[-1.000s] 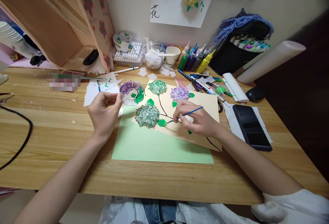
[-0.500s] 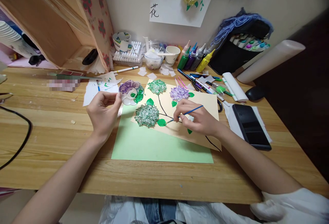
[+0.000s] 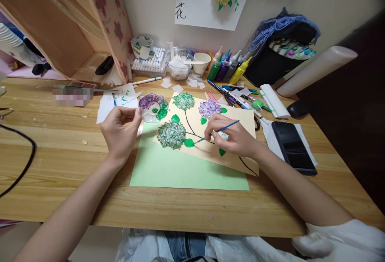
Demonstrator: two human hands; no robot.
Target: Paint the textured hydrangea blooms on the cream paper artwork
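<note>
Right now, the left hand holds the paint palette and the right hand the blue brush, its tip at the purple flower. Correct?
No: in the head view, the tip of the blue brush is at a green leaf, not the purple flower. The left hand does hold the paint palette, and the right hand the brush.

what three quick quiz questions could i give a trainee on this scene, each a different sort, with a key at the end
1. Multiple choice: what does the left hand hold?
A) a squeeze bottle
B) a paint palette
C) a paper cup

2. True or false: the right hand holds a blue-handled brush.

3. Fill in: the cream sheet lies over part of the lower sheet, whose colour is pale ____.

Key: 1. B; 2. True; 3. green
</note>
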